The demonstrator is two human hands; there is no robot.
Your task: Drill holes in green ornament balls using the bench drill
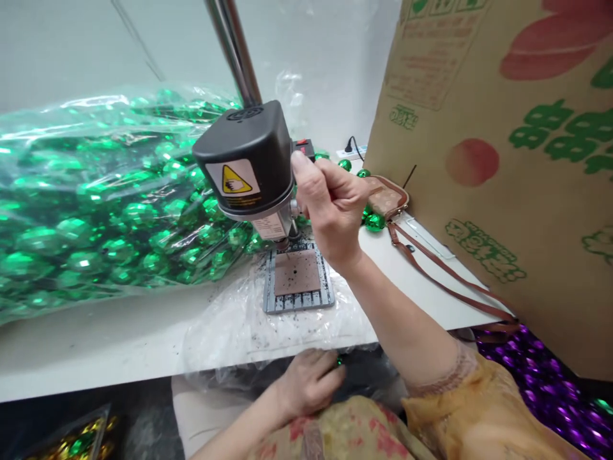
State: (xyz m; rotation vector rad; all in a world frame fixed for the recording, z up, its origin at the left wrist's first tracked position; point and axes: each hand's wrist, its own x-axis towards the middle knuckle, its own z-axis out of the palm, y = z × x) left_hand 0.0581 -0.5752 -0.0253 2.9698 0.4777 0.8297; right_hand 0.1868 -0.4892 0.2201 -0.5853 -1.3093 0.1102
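Note:
A small black drill press (pixel 244 150) with a yellow warning label stands on the white table. My right hand (pixel 330 207) is closed at the right side of its head, fingers curled round something I cannot make out. Under the drill, a brown square plate (pixel 297 273) with a dark hole lies on the grey slotted base (pixel 299 303), with dark shavings scattered around. My left hand (pixel 311 380) is low at the table's front edge, over my lap, fingers curled. A bit of shiny green shows beside its fingertips, and what it holds is hidden.
A clear bag of shiny green balls (pixel 110 211) fills the table's left. Loose green balls (pixel 375 222) and a brown bag with a strap (pixel 387 197) lie right of the drill, beside a large cardboard box (pixel 502 147). Purple balls (pixel 541 383) are below right.

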